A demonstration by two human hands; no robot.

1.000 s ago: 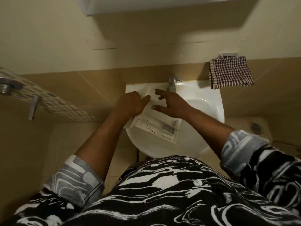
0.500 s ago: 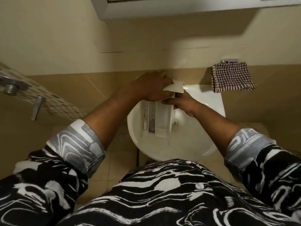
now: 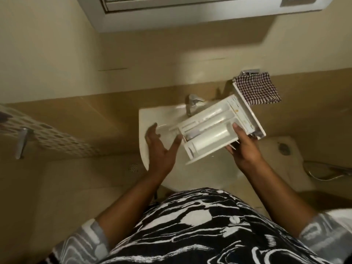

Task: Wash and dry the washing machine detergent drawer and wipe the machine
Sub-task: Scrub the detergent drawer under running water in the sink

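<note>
One view, from the head camera, looking down over the sink (image 3: 152, 119).

Finding: my right hand (image 3: 245, 149) grasps the detergent drawer (image 3: 209, 138) by its near side, thumb inside a compartment. The drawer is held tilted above the basin, clear of it, with its front panel towards the checked cloth (image 3: 257, 88). My left hand (image 3: 160, 147) is released, fingers spread, just beside the drawer's rear end; whether it touches, I cannot confirm. I can make out no water at the tap (image 3: 191, 103).

Assessment: washing appears at or near its close, with drying not yet begun. The next move calls for steadying the drawer with my left hand so my right can take the cloth.

Surroundings: the cloth hangs from a wall holder, a cabinet (image 3: 190, 16) is above, the floor is tiled with a drain (image 3: 133, 167), and a hose (image 3: 323, 174) lies to the right.
</note>
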